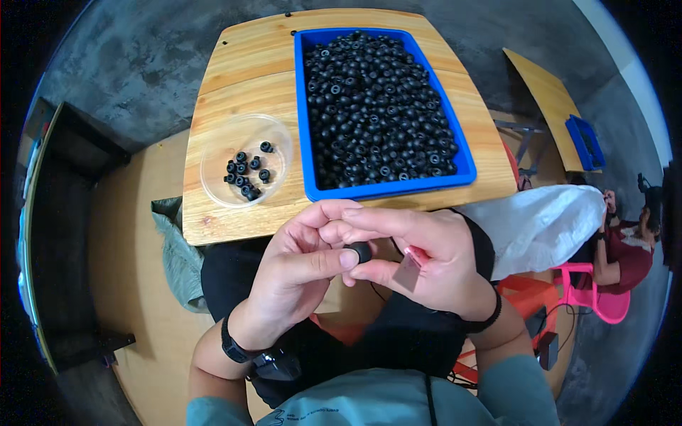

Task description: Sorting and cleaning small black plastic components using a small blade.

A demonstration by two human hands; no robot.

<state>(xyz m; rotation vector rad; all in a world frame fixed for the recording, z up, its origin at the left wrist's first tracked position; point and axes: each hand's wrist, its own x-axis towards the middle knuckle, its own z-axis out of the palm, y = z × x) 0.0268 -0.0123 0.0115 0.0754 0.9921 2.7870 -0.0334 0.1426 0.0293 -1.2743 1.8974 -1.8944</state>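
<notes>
My left hand (295,266) pinches a small black round part (361,251) between thumb and fingers, just in front of the table's near edge. My right hand (433,248) meets it there, its fingertips close against the same part. Tucked in the right palm is a flat greyish blade-like piece (408,273) with a pink end (419,255); its exact kind I cannot make out. Beyond both hands, a blue tray (389,190) is heaped with black round parts (380,106) of a similar look. To its left, a clear shallow plastic bowl (213,186) holds several small black pieces (241,169).
The wooden table (245,78) carries the tray and bowl, with a few black bits at its far edge. At the right, another person (625,259) sits on a pink chair (612,305) near a second table (543,96). A dark shelf (67,234) stands at the left.
</notes>
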